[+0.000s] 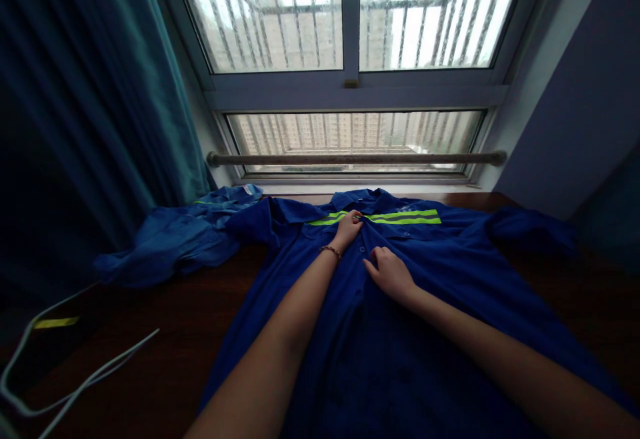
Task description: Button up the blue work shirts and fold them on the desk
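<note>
A blue work shirt (430,279) with a collar and a yellow-green reflective stripe (407,217) across its chest lies spread out, collar toward the window. My left hand (349,227), with a beaded bracelet (331,250) at the wrist, pinches the front edge of the shirt at the stripe. Lower and to the right, my right hand (391,274) rests at the front opening with its fingers curled; whether cloth is between them is hidden. A small button (363,249) shows on the front edge between the hands.
A crumpled blue garment (170,242) lies to the left, beside the curtain (165,125). White cord (90,379) and a yellow strip (56,323) are at the lower left. Ahead, a horizontal rail (355,159) crosses the window above the dark wooden surface (200,319).
</note>
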### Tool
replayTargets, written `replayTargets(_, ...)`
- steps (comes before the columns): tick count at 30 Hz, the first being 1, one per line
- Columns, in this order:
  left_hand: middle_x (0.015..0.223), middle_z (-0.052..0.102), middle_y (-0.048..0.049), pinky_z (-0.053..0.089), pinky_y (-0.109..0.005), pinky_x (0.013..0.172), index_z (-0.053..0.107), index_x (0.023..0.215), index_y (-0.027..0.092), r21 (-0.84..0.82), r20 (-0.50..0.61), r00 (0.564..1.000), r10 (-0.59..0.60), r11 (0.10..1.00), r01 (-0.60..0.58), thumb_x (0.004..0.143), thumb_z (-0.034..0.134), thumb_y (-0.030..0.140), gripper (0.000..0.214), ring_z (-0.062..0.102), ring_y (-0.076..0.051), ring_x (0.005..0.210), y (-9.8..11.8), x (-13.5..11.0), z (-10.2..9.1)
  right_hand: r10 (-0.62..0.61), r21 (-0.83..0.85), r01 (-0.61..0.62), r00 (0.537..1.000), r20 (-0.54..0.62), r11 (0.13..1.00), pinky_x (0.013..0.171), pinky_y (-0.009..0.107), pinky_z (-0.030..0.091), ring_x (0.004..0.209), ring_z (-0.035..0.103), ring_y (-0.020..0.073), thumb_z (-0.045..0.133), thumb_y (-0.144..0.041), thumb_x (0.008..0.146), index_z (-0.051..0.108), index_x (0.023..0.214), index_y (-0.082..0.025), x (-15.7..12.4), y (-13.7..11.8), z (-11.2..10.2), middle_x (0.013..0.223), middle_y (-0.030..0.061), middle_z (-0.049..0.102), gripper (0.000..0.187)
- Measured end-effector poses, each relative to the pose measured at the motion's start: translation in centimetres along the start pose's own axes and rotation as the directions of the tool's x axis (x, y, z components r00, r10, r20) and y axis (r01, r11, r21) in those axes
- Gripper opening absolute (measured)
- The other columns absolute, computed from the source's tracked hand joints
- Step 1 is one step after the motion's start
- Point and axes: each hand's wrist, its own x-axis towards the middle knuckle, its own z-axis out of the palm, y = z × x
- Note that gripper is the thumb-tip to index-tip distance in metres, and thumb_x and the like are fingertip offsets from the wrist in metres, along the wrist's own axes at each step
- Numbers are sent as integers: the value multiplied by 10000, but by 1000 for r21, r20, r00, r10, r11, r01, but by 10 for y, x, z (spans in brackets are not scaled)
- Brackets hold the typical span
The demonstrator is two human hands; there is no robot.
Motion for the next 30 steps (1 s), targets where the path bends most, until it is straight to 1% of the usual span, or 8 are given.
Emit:
replayTargets(6,511,484,55,355,-206,521,506,831,135,130,-45,997,-66,989,71,585,568,13,281,450,-96,467,12,0,4,29,149,-30,1000,4,988,589,249,381,653,545,161,546,-406,734,576,683,-183,9,17,-3,724,55,562,230)
replayTargets(11,662,541,2,386,-232,608,474,922,138,295,-70,997,-21,955,40,603,544,11,351,515,-127,611,28,-38,-5,81,222,-118,982,169,968,548,234,335,636,539,158,599,-365,642,599,646,-179,19,20,-6,667,28,594,186)
replayTargets(13,719,550,-20,394,-245,648,513,847,150,478,57,997,46,876,-68,641,542,63,226,523,-138,671,34,-60,-11,136,260,-205,956,262,944,526,225,317,611,532,147,594,-328,624,612,649,-176,25,23,-6,630,12,594,155)
replayTargets(16,810,537,-39,399,-260,692,554,782,169,681,267,955,130,676,-282,728,502,164,75,513,-150,752,40,-85,-14,156,306,-264,928,337,915,496,210,300,559,508,122,577,-308,619,612,633,-163,32,28,-6,577,-5,574,150)
replayTargets(19,857,516,-52,400,-279,718,548,814,173,775,313,928,203,511,-373,778,457,218,107,490,-169,814,43,-97,-12,120,349,-258,920,373,901,464,207,275,497,460,102,614,-312,576,582,563,-158,34,33,-7,496,-26,526,158)
replayTargets(22,852,515,-57,400,-297,718,519,802,165,794,354,909,219,442,-416,756,498,236,87,477,-186,820,45,-100,-9,92,400,-259,916,390,879,447,208,249,469,420,91,652,-256,509,551,501,-159,33,35,-10,449,-41,485,141)
replayTargets(26,819,532,-43,402,-276,692,487,777,168,732,367,908,203,539,-416,745,497,195,43,497,-169,783,53,-104,-11,110,503,-330,902,418,799,429,205,263,435,395,81,552,-252,613,582,563,-143,33,36,-12,453,-29,474,124)
replayTargets(30,720,556,-27,404,-256,623,478,720,174,594,303,932,200,725,-349,757,456,181,44,535,-148,673,65,-110,-12,74,651,-395,884,462,649,433,203,314,447,433,86,454,-291,711,638,846,-123,32,36,-19,553,0,541,283)
